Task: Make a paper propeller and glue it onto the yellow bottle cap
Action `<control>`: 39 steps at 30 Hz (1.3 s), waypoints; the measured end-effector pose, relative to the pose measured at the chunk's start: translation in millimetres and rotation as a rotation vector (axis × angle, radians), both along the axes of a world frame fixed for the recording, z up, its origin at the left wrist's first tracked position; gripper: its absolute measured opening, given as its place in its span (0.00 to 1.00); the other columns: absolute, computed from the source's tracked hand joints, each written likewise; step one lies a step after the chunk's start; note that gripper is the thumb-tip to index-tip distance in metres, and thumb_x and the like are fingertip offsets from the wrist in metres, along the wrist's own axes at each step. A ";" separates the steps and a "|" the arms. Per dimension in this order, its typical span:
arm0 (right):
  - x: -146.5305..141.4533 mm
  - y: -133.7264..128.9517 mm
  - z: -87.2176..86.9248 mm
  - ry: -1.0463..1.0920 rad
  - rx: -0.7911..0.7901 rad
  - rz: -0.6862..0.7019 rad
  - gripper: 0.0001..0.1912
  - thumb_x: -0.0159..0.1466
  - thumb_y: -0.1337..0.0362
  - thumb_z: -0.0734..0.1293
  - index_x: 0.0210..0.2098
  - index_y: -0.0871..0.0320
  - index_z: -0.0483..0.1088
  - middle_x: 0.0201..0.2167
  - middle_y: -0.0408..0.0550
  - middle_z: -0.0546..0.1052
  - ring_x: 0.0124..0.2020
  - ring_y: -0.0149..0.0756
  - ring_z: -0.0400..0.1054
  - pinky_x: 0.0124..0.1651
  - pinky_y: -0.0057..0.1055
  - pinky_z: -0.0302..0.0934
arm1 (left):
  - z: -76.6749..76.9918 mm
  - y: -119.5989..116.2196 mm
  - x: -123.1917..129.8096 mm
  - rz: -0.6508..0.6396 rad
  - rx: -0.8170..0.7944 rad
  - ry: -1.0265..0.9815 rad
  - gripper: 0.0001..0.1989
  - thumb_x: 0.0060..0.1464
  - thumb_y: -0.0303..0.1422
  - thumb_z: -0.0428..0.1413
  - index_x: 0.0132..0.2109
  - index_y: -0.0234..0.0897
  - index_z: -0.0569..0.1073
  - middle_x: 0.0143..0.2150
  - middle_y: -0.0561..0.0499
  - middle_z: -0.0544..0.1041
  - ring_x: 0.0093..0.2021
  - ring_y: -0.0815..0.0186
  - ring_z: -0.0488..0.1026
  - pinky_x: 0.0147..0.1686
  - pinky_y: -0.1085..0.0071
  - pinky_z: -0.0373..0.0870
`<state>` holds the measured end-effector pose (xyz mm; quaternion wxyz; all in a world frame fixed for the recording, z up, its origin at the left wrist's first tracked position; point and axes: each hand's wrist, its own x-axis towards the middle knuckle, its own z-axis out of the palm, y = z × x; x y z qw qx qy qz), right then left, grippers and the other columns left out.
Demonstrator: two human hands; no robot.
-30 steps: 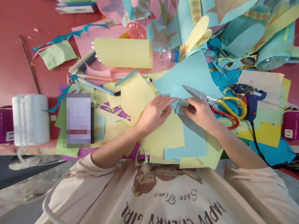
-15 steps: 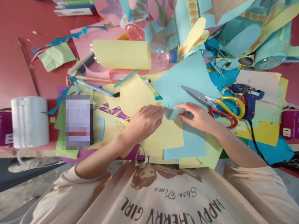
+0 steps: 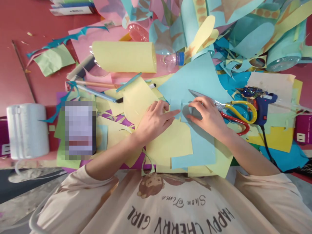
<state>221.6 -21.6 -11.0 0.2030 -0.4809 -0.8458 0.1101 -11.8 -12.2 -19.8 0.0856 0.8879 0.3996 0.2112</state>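
The right hand's (image 3: pixel 207 113) index finger and thumb are spreading apart over a small blue paper piece (image 3: pixel 185 110), touching it but not closing on it; its other fingers are curving back. The left hand (image 3: pixel 154 118) is extending its index finger onto another small blue piece (image 3: pixel 175 104) while its remaining fingers are curling loosely, pinching nothing visible. The right-hand piece, tilted in a pinch a moment ago, is now lying nearly flat beside the other, with a narrow gap showing; it seems to be relying on the layers below for support rather than on a grip. Both pieces are resting at the lower part of a large blue sheet (image 3: pixel 202 76). Just beyond the right hand, scissors (image 3: pixel 220 105) are lying with their blades partly behind its fingers, and a blue glue gun (image 3: pixel 265 104) is resting farther right. Beyond the hands, a clear bottle (image 3: pixel 169 62) is lying sideways inside a yellow paper wrap (image 3: pixel 124 57), its blue cap (image 3: pixel 180 58) closing the neck; the wrap is hiding most of its inside. At far left, a white zippered pouch (image 3: pixel 28 131) is standing near the table edge, its contents not showing.
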 end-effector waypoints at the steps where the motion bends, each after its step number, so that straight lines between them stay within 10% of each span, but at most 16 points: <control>1: 0.2 -0.7 0.2 -0.004 0.011 0.008 0.07 0.65 0.65 0.65 0.43 0.57 0.69 0.48 0.56 0.72 0.50 0.48 0.68 0.52 0.47 0.65 | -0.9 -0.2 -0.6 0.009 0.007 0.006 0.13 0.61 0.31 0.53 0.51 0.44 0.77 0.44 0.44 0.72 0.44 0.60 0.71 0.42 0.60 0.73; 6: 2.3 -5.5 1.5 -0.011 0.040 0.112 0.08 0.68 0.68 0.60 0.39 0.57 0.71 0.46 0.53 0.77 0.46 0.41 0.72 0.49 0.41 0.67 | -4.1 0.8 -3.0 -0.136 0.038 0.008 0.14 0.62 0.27 0.51 0.52 0.42 0.75 0.59 0.44 0.73 0.61 0.57 0.68 0.55 0.55 0.70; 39: 13.3 -5.8 15.4 -0.087 -0.082 0.329 0.15 0.65 0.73 0.61 0.46 0.61 0.77 0.58 0.62 0.72 0.63 0.50 0.63 0.59 0.50 0.66 | 3.6 -6.3 0.1 -0.224 -0.024 0.091 0.18 0.63 0.25 0.48 0.57 0.36 0.71 0.59 0.44 0.74 0.57 0.60 0.73 0.53 0.60 0.71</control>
